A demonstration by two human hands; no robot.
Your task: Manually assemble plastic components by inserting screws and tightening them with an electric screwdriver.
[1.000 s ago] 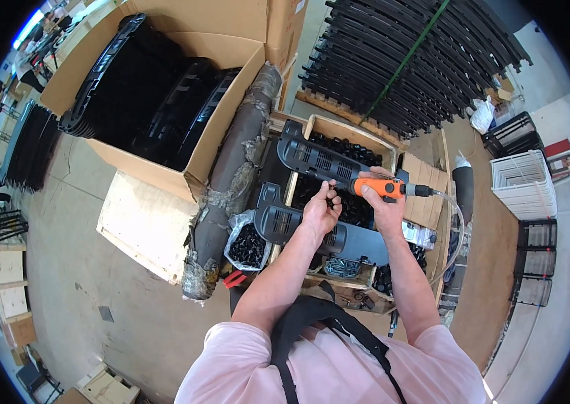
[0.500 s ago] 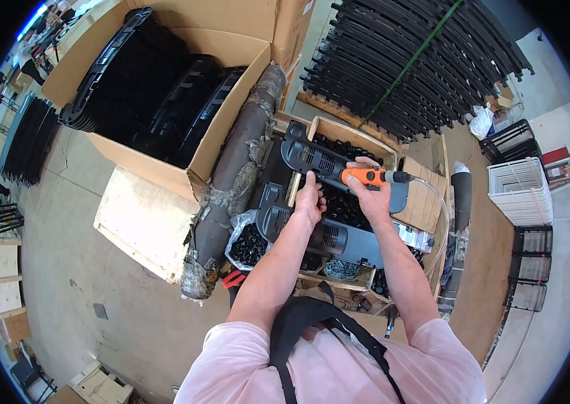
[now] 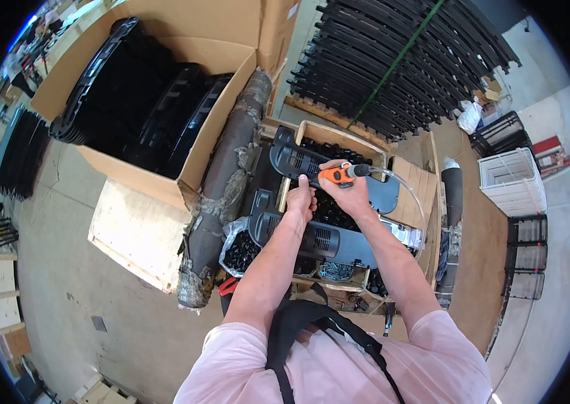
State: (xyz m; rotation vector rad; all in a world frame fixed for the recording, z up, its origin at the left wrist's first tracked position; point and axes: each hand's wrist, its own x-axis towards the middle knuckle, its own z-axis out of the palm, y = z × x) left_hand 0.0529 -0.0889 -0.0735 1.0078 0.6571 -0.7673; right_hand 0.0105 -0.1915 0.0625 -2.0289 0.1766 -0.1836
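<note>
My right hand (image 3: 348, 194) is wrapped round an orange-and-black air screwdriver (image 3: 337, 176), held roughly level. Its front end points left toward my left hand (image 3: 300, 200), which is closed, thumb up at the near edge of the far dark grey plastic panel (image 3: 298, 160). Whatever its curled fingers hold is hidden. A second panel of the same kind (image 3: 322, 238) lies nearer me, partly under my forearms. Both panels lie across a wooden bin box (image 3: 342, 138) with small black parts (image 3: 329, 210) between them. A clear hose (image 3: 409, 186) curves away from the tool's rear.
A cardboard box of black plastic parts (image 3: 184, 192) stands at left, beside a worn padded roller (image 3: 221, 182). A bag of black pieces (image 3: 239, 250) and a tray of screws (image 3: 336, 271) sit near me. Stacked black bars (image 3: 393, 67) lie beyond. Red-handled pliers (image 3: 228, 285) hang nearby.
The screwdriver and my right hand have shifted left, closer to my left hand, and the tool has tilted slightly. The whole view has shifted a little too. My left hand keeps its closed pose.
</note>
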